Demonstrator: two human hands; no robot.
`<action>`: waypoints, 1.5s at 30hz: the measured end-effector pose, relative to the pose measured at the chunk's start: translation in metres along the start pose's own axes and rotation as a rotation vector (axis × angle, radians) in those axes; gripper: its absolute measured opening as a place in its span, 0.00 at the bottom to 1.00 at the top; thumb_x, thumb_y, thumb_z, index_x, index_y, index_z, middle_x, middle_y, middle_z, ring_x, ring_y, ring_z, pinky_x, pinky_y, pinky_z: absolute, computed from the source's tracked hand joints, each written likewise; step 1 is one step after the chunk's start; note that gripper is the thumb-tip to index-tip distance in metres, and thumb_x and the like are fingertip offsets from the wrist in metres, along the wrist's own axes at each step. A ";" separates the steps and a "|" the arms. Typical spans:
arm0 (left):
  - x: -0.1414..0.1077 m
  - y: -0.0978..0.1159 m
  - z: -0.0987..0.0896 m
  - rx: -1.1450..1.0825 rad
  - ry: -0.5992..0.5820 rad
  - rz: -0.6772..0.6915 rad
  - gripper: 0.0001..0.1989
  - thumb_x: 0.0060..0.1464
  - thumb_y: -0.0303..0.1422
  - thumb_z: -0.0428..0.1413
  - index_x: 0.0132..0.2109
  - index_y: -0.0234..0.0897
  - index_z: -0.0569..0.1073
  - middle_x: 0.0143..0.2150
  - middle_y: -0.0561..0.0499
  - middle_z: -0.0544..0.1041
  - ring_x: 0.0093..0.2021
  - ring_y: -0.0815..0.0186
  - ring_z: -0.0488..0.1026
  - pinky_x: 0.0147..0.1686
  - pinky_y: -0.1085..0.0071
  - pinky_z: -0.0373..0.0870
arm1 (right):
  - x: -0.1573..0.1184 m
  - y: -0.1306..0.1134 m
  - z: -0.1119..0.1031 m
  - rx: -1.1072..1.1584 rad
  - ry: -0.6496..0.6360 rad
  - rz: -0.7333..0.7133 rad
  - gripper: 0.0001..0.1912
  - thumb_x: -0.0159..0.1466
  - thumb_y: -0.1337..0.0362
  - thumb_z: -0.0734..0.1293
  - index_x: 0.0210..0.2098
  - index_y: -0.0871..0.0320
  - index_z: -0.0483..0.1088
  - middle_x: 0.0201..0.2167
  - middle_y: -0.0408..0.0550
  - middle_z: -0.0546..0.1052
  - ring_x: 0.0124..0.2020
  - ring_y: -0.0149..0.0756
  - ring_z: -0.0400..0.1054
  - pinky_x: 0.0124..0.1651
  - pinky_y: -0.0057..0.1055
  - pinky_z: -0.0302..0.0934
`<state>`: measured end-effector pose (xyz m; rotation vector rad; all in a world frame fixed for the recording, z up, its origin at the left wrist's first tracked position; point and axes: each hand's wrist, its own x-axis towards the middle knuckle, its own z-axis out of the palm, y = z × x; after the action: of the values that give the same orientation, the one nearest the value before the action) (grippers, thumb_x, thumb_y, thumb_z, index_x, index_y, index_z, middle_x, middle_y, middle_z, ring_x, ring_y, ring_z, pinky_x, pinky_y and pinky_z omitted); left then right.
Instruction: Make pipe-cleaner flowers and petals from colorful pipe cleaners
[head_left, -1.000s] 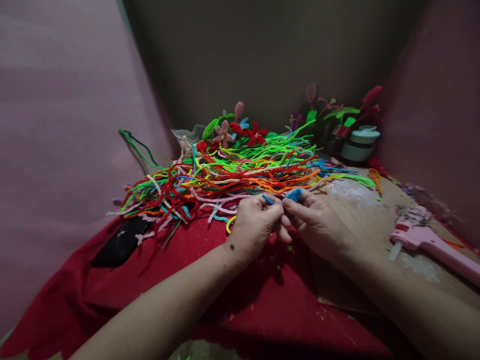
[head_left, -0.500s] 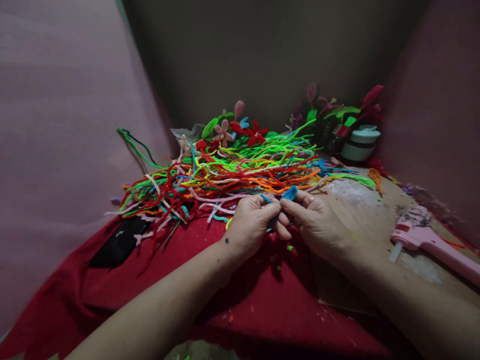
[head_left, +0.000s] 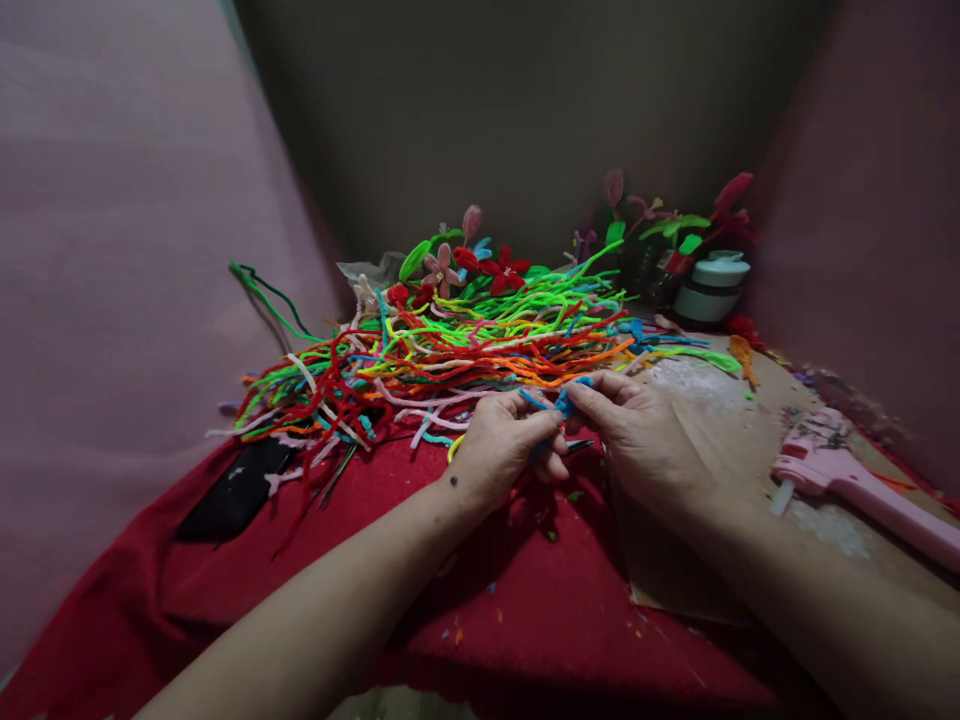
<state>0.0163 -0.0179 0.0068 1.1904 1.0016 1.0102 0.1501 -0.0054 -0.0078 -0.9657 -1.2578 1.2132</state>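
Note:
Both hands meet just in front of a heap of coloured pipe cleaners (head_left: 480,345). Between them is a small blue fuzzy piece (head_left: 564,402). My left hand (head_left: 501,445) pinches its left part, and a blue end sticks out above the fingers. A dark thin tool (head_left: 579,445), too small to make out fully, pokes out beside the left fingers. My right hand (head_left: 637,430) pinches the upper right of the blue piece between thumb and forefinger.
A pink glue gun (head_left: 832,465) lies on brown cardboard (head_left: 690,410) at the right. A black phone (head_left: 236,490) rests on red cloth (head_left: 525,610) at the left. Behind stand fuzzy flowers (head_left: 506,268) and a lidded pale jar (head_left: 712,288).
My right hand has shifted a little and the blue piece looks more bent between the fingers. The dark tool tip now shows beside my left hand. The whole view has moved slightly.

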 end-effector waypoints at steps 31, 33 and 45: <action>0.000 -0.004 -0.005 0.024 0.009 0.028 0.03 0.47 0.29 0.53 0.29 0.33 0.68 0.19 0.55 0.70 0.13 0.74 0.65 0.14 0.79 0.57 | 0.000 -0.005 0.000 0.179 -0.160 0.149 0.07 0.51 0.63 0.69 0.28 0.59 0.69 0.21 0.43 0.74 0.21 0.32 0.68 0.28 0.30 0.62; 0.000 -0.004 -0.004 0.053 0.020 0.060 0.03 0.47 0.29 0.53 0.31 0.32 0.68 0.19 0.55 0.70 0.13 0.74 0.66 0.14 0.79 0.60 | 0.001 -0.005 0.000 0.161 -0.173 0.152 0.07 0.52 0.62 0.68 0.27 0.60 0.69 0.21 0.44 0.74 0.20 0.32 0.68 0.27 0.30 0.61; 0.003 -0.005 -0.006 0.042 0.023 0.048 0.05 0.48 0.31 0.54 0.31 0.33 0.68 0.20 0.55 0.71 0.15 0.74 0.67 0.16 0.79 0.62 | -0.006 -0.025 0.003 -0.096 -0.051 0.057 0.07 0.55 0.63 0.65 0.22 0.58 0.67 0.17 0.40 0.69 0.19 0.27 0.60 0.23 0.25 0.55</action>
<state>0.0118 -0.0143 0.0014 1.2450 1.0211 1.0468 0.1512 -0.0153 0.0162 -1.0515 -1.3471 1.2376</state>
